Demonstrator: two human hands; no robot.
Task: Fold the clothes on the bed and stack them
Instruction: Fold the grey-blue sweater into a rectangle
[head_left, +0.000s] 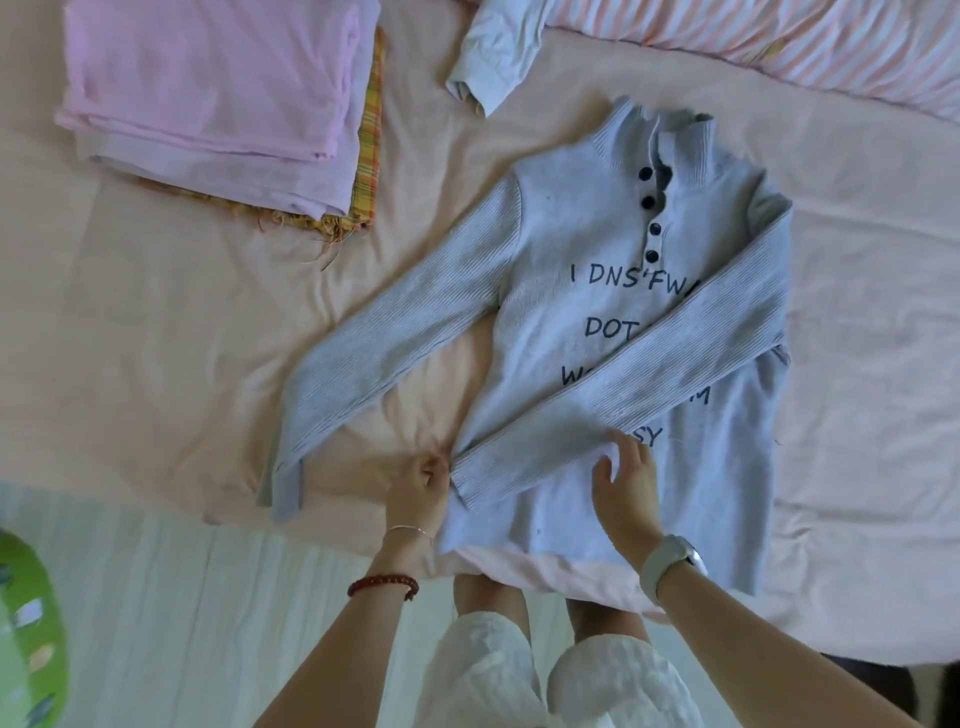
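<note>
A pale blue knit sweater (566, 322) with dark buttons and printed letters lies face up on the pink bed sheet (156, 322). Its right sleeve is folded across the chest, and its left sleeve (384, 353) stretches out toward the lower left. My left hand (421, 483) has curled fingers and pinches the cuff end of the folded sleeve at the sweater's side edge. My right hand (626, 478) rests on the sweater's lower front with fingers spread. A stack of folded clothes (218, 98), pink on top with a yellow plaid piece beneath, sits at the upper left.
A crumpled white-blue garment (493, 52) lies at the top centre. A pink striped quilt (779, 47) runs along the top right. The bed's edge is near my legs, with pale floor (182, 623) and a green object (31, 639) at the lower left.
</note>
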